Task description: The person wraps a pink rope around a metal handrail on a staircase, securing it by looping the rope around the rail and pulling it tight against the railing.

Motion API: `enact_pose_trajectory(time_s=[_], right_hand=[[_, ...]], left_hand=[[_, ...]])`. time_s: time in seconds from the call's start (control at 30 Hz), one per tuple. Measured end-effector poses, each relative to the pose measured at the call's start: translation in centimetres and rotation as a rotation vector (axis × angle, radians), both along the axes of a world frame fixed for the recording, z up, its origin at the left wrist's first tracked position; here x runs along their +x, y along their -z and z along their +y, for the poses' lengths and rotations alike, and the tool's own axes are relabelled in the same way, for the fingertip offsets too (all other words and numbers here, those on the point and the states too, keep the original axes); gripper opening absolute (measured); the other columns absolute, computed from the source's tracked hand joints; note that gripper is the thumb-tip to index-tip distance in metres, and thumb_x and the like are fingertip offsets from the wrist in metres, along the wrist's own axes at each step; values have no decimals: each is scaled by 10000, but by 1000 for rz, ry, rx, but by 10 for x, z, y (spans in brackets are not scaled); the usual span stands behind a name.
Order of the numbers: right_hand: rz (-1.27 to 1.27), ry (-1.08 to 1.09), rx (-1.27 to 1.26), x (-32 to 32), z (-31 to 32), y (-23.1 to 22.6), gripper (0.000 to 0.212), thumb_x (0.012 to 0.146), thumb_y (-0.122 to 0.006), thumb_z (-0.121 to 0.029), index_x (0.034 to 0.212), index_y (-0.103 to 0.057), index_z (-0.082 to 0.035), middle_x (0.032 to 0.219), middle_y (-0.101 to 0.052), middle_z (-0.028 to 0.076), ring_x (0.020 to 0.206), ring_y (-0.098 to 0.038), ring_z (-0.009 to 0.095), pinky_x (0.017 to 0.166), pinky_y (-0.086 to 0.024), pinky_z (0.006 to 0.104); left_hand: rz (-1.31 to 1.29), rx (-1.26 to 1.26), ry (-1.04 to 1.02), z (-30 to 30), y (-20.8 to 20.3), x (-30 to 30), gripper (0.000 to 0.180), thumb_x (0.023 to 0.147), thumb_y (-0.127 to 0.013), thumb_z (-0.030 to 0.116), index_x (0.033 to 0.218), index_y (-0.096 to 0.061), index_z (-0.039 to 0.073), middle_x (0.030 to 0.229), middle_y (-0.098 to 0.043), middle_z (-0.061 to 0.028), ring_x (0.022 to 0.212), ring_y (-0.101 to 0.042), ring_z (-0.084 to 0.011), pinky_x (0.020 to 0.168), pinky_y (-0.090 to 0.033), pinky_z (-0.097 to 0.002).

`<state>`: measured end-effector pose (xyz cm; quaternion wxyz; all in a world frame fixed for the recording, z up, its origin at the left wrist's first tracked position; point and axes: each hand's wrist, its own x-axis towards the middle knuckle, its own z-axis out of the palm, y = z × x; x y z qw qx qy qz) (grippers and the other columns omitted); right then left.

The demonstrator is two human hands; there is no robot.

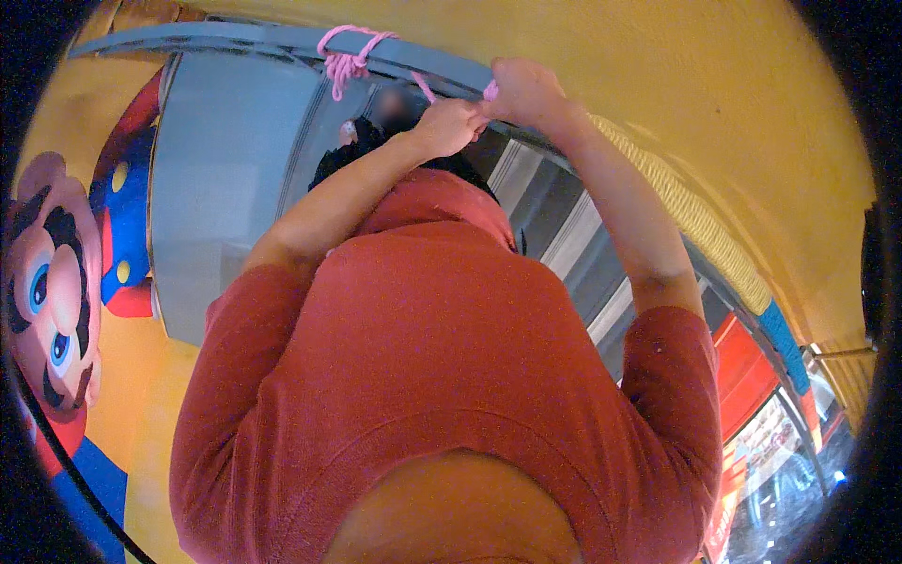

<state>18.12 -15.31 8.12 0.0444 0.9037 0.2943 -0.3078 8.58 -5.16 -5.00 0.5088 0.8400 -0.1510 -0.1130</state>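
A blue-grey metal bar [254, 38] curves across the far side. Pink cord [348, 64] is looped and bunched round it, left of my hands, and a strand runs from the bar toward them. My left hand [449, 129] is closed on the pink cord, just below the bar. Right beside it, my right hand [528, 92] grips at the bar with the fingers curled. A bit of pink cord shows at its thumb side. The fingertips of both hands are partly hidden.
To the right, the frame carries tightly wound yellow cord [681, 202] and then blue cord [787, 343]. A yellow wall [742, 103] lies beyond it. A grey-blue panel [211, 188] and a large printed cartoon figure [56, 282] are at the left. A black cable [70, 461] runs at lower left.
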Motion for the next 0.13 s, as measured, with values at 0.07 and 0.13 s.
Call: enact_pose_trajectory(time_s=[0.07,0.13], right_hand=[[-7,-22,-37,-1,3,-2,492,598,-786,-388,890,-636,-22,832,-664,180,826,-648,353,741,-518,430],[-53,-32,-37,-4,5,-3,514,585,-796,-416,892,-642,-34,843,-663,184,826,-651,345,745,-521,424]], left_hand=[[30,-73,-19,-3,4,2,313,884,-442,285,722,-619,83,718,-636,-138,728,-623,-326,674,-473,-442],[46,-111,-38,-3,5,4,308,881,-450,289,729,-625,86,735,-642,-143,739,-626,-329,680,-476,-443]])
